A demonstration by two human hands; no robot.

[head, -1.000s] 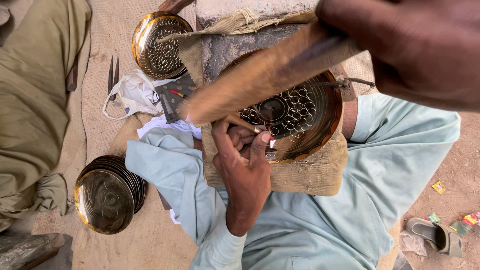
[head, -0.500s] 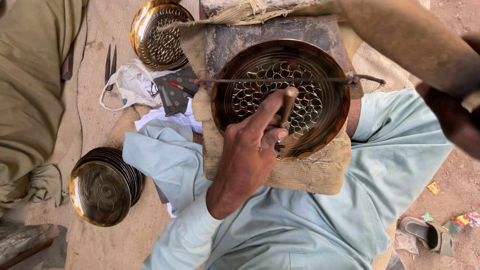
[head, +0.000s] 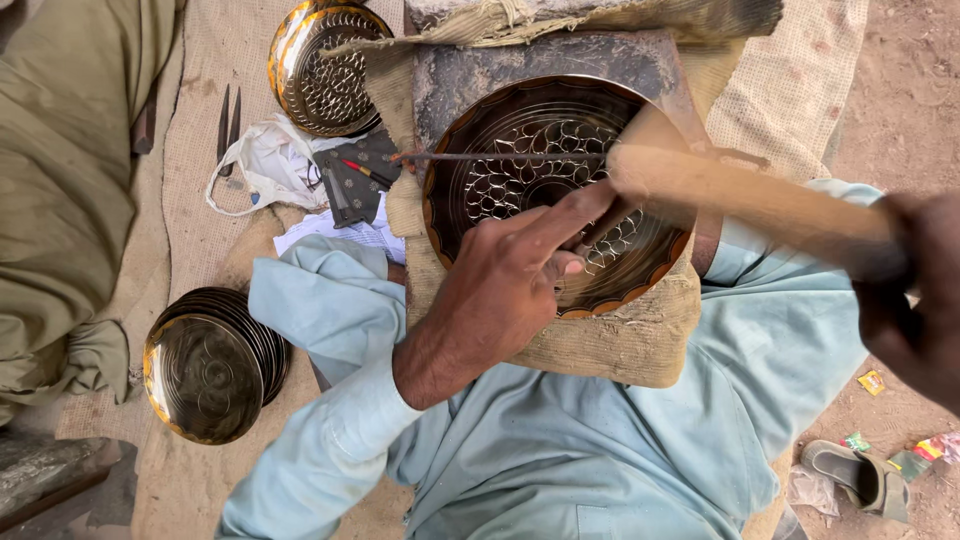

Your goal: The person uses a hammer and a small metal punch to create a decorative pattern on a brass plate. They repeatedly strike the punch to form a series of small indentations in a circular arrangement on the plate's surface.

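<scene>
A round brass plate (head: pixel 520 130) with a cut floral pattern rests on a burlap pad (head: pixel 620 345) over my lap. My left hand (head: pixel 510 285) lies on the plate and grips a small chisel, fingers closed, forefinger stretched out; the chisel is mostly hidden. My right hand (head: pixel 915 290), at the right edge, is shut on the handle of a wooden mallet (head: pixel 740 195). The mallet's blurred head is down over the chisel at the plate's right half. A thin metal rod (head: pixel 500 156) lies across the plate.
A stack of brass plates (head: pixel 205 375) sits at the lower left. Another patterned plate (head: pixel 320 70) lies at the top, with shears (head: pixel 228 120), a white bag (head: pixel 260 165) and a dark cloth (head: pixel 360 175) nearby. Another person's olive clothing (head: pixel 60 180) fills the left. A sandal (head: pixel 850 470) lies lower right.
The mallet was lifted up to the right, then swung down onto the chisel. My left hand stayed on the plate and shifted the chisel slightly right.
</scene>
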